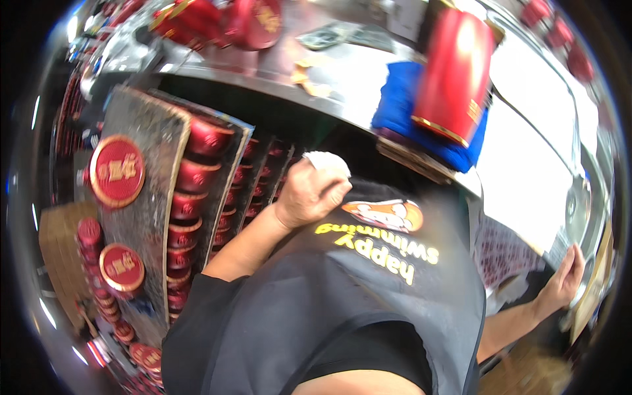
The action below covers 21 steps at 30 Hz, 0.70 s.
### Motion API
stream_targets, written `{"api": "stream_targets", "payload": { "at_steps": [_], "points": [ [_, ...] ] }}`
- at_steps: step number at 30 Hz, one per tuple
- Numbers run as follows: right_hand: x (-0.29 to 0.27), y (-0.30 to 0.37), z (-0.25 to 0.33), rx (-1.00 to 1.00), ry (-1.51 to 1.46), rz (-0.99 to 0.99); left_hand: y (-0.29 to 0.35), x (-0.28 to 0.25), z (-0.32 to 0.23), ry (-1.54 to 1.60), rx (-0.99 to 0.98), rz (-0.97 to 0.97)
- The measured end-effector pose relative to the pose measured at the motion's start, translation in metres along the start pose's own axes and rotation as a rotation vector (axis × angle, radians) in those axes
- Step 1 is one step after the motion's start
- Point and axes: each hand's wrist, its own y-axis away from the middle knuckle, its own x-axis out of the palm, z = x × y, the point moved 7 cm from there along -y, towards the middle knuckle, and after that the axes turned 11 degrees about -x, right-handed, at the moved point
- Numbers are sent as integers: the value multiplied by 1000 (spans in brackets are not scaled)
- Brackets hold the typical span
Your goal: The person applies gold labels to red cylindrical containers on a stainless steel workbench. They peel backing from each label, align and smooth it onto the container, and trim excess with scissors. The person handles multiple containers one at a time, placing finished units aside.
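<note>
Left hand [308,196]: curled round white cloth [328,161] (soft grip seems best) | right hand [561,278], far right: fingers nearly straight, can't tell its hold

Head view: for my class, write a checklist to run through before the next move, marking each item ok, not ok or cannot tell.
1. Left hand has hold of the white wad: ok.
2. Red canister lies on the blue cloth: ok.
3. A hand steadies the red canister: not ok; neither touches it.
4. Right hand is free of any object: cannot tell; its fingertips blur into a greyish edge.
5. Wad's material confirmed: cannot tell, cloth or paper.
</note>
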Motion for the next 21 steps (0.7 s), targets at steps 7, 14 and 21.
{"api": "stream_targets", "payload": {
  "at_steps": [7,14,21],
  "points": [
    [54,-26,76,-265,-146,175,51,-14,24,82,-187,-12],
    [125,8,171,-424,-300,694,85,-2,44,115,-297,143],
    [180,99,198,-335,-632,1214,102,1,46,274,-332,232]
  ]
}}
